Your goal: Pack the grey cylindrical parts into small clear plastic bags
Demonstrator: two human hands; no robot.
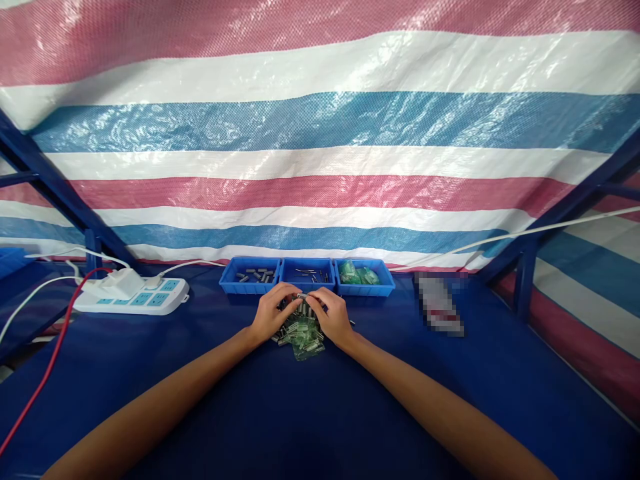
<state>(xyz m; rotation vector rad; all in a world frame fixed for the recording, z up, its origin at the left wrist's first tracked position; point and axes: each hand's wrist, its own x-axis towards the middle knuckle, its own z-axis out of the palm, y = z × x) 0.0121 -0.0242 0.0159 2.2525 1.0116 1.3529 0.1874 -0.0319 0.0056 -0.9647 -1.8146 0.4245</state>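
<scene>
Over the far edge of the pile, the left hand and the right hand are meeting, thumbs and fingertips closing on one small grey piece. Both hands are pinching it, though the fingers are hiding much of its shape. The left hand is bending in from the pile's left side and the right hand from its right.

Below the fingers, the pile itself is sitting on the blue table, made up of short metal pins with a clear green bag lying across its near part. A forearm is stretching toward the pile from each near side.

Just beyond the pile, three blue bins are standing in a row. The left bin is holding short grey cylinders, the middle bin is holding a few thin pins, and the right bin is holding green bags.

Well to the left of the pile, a white power strip is lying with plugs in it, and a red cable is running past it. Well to the right of the pile, a blurred packet is resting. Behind everything beyond the pile, a striped sheet is hanging.
</scene>
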